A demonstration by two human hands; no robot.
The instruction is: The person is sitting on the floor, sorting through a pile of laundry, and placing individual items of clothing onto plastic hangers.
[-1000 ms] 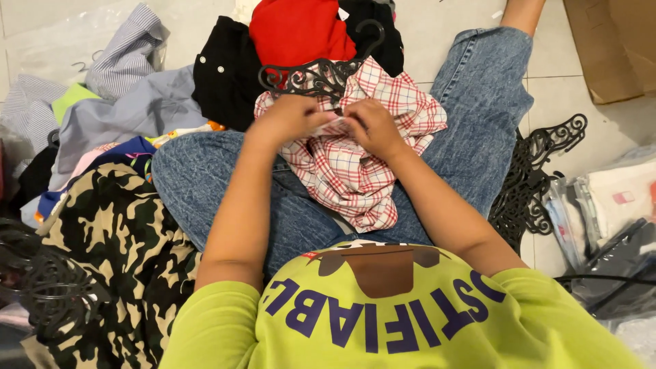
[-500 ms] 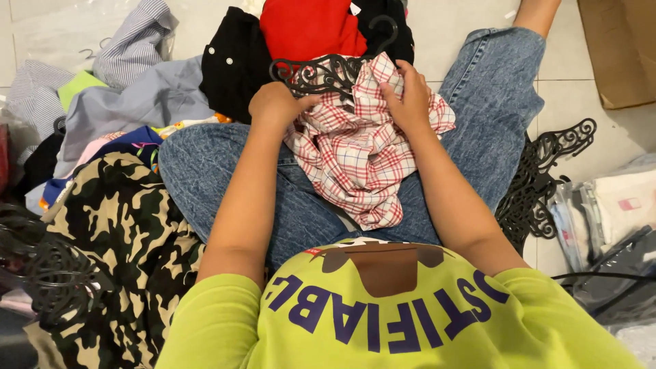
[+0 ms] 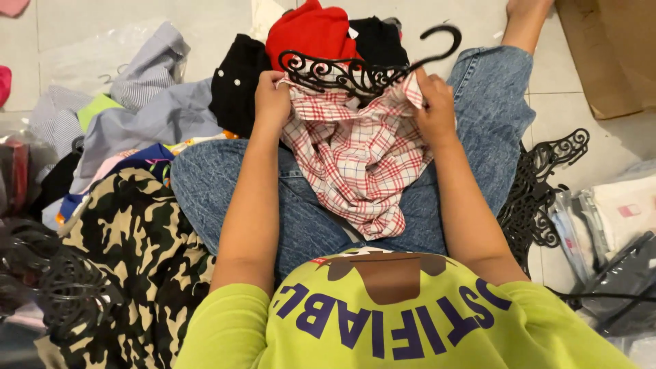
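- Floor (image 3: 471, 17), pale tile, carries everything; person sits on it cross-legged in blue jeans (image 3: 492, 102) and a lime green T-shirt (image 3: 225, 328).
- Camouflage garment (image 3: 130, 246) lies heaped at the person's left side, touching the left thigh.
- Clothes pile (image 3: 157, 116) of grey, striped and blue pieces spreads beyond the left knee; black garment (image 3: 236, 82) and red garment (image 3: 311, 34) lie just past the hands.
- Cardboard box (image 3: 615, 48) sits at top right, well apart from the hands.
- Plastic-bagged items (image 3: 615, 212) lie at the right edge, beside the right leg.
- Red-and-white checked shirt (image 3: 355, 157) hangs from the hanger down into the lap, bunched and wrinkled, lower end resting on the jeans.
- Spare black hangers (image 3: 547, 178) lie on the floor by the right knee; another stack (image 3: 48, 280) at lower left.
- Black ornate scrollwork hanger (image 3: 355, 72) is raised above the lap, tilted, hook pointing up right, inside the shirt's shoulders.
- Left hand (image 3: 272, 102): grip closed on the shirt's shoulder at the hanger's left end.
- Right hand (image 3: 434, 109): grip closed, fingers pinching the shirt fabric at the hanger's right end.
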